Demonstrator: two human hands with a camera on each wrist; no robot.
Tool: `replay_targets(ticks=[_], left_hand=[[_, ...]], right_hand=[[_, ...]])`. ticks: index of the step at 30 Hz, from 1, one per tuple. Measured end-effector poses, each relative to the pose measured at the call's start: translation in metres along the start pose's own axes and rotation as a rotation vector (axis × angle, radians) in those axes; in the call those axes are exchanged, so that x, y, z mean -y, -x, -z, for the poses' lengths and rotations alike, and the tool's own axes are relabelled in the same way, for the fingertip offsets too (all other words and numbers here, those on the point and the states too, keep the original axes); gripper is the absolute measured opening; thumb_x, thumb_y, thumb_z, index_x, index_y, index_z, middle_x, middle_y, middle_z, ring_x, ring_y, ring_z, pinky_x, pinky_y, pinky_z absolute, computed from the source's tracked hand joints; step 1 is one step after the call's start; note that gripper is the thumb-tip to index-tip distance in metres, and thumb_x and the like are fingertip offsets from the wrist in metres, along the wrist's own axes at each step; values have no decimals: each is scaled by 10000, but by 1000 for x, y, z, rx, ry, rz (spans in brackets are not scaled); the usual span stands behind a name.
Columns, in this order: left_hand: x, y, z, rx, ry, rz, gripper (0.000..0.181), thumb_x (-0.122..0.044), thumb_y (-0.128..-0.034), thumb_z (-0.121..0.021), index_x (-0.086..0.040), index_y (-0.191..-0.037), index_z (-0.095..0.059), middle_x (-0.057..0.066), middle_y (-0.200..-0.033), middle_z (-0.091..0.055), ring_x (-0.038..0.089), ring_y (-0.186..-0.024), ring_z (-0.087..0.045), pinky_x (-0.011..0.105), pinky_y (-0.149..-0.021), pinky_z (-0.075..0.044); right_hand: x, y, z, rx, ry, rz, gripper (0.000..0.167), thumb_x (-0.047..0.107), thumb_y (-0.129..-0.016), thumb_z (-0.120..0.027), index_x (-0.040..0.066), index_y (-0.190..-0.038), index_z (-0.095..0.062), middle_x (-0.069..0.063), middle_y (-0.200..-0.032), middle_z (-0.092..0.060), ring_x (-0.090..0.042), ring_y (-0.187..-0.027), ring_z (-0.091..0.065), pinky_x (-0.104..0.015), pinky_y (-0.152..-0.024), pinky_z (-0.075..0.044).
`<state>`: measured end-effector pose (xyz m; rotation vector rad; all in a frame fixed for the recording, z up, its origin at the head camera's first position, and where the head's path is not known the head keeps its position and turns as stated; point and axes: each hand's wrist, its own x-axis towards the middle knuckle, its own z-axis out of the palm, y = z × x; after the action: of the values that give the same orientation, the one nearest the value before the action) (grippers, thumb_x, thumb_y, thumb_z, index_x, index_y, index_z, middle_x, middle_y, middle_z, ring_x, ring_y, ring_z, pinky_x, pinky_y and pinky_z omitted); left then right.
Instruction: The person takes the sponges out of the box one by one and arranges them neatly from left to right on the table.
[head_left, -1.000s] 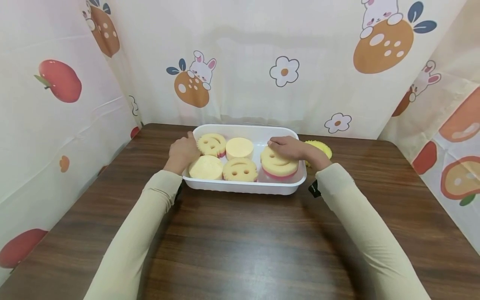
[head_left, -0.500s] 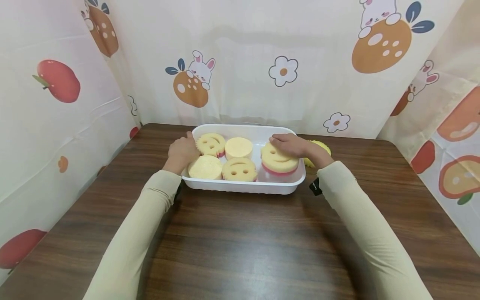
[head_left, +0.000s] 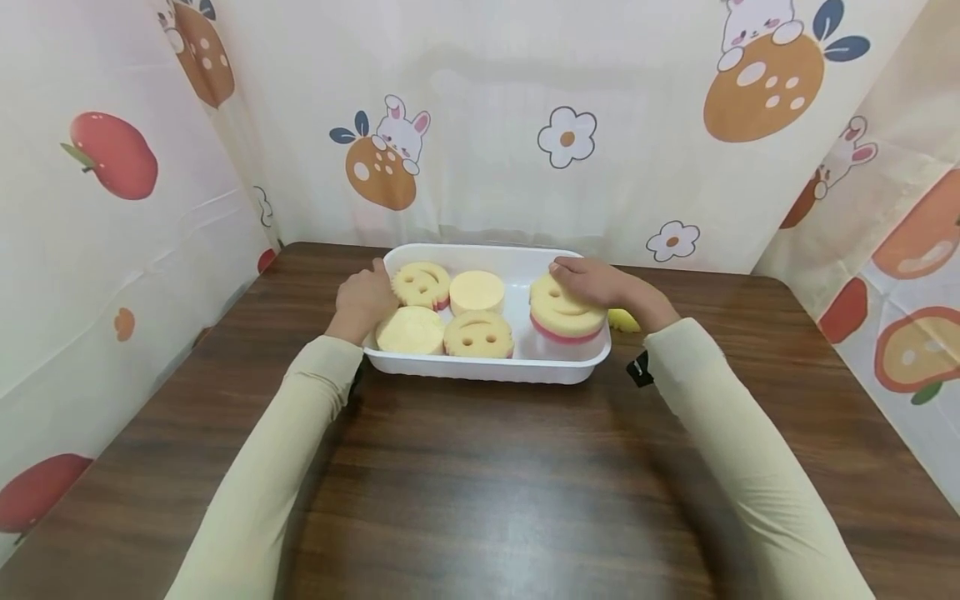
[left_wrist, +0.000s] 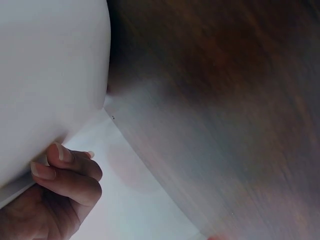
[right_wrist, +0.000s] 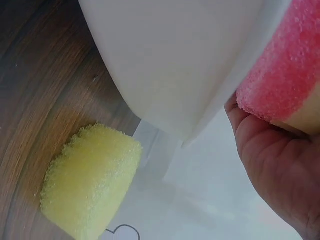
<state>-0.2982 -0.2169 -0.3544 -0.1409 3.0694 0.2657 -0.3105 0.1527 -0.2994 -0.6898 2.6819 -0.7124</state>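
Note:
A white tray [head_left: 480, 369] holds several round yellow sponges, among them a smiley one [head_left: 422, 285] at the back left and another [head_left: 478, 335] at the front middle. My left hand [head_left: 365, 300] grips the tray's left edge; in the left wrist view its fingers [left_wrist: 70, 180] curl under the white rim. At the tray's right end my right hand [head_left: 600, 285] holds a smiley sponge [head_left: 567, 310] with a pink lower layer, tilted and raised. The right wrist view shows the pink layer [right_wrist: 285, 60] above the tray's rim, against the hand [right_wrist: 280, 160].
A yellow sponge [head_left: 623, 320] lies on the brown wooden table [head_left: 480, 467] just right of the tray, partly behind the right hand; it also shows in the right wrist view [right_wrist: 92, 180]. Printed curtains [head_left: 480, 108] stand behind the table and along both sides.
My right hand has moved slightly to the right with the pink-bottomed sponge, covering more of the yellow sponge outside the tray. The left hand stays on the tray's edge.

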Motion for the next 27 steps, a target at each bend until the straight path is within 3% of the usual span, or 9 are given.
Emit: replay_targets(ticks=[6, 20, 24, 27], left_hand=[[2, -3, 1, 0, -4, 11, 772, -316, -943, -507, 91, -1508, -173, 318, -1257, -587, 448, -1102, -626, 561, -916, -517], [2, -3, -1, 28, 2, 13, 784, -322, -951, -504, 93, -1515, -151, 323, -1279, -570, 450, -1114, -617, 565, -936, -507], [2, -2, 0, 18, 1, 11, 805, -331, -941, -525, 91, -1516, -152, 324, -1260, -582, 449, -1096, -626, 564, -927, -513], [1, -2, 0, 11, 2, 8, 818, -336, -933, -537, 88, -1517, -152, 321, -1255, -587, 446, -1093, -629, 563, -925, -515]], right_hand=[[-1, 6, 5, -25, 12, -9, 583, 432, -1066, -247, 88, -1519, -377, -213, -1534, -407, -389, -1448, -340, -550, -1210, -225], [-7, 12, 8, -61, 16, -29, 515, 440, -1063, -249, 103, -1354, -509, -222, -1302, -512, -356, -1219, -454, -537, -1102, -330], [-8, 14, 9, -62, 2, -27, 512, 431, -1065, -256, 92, -1344, -520, -230, -1273, -526, -357, -1192, -467, -536, -1093, -334], [-9, 16, 10, -58, -2, -29, 534, 419, -1067, -257, 82, -1411, -488, -236, -1352, -504, -369, -1236, -454, -555, -1136, -305]])
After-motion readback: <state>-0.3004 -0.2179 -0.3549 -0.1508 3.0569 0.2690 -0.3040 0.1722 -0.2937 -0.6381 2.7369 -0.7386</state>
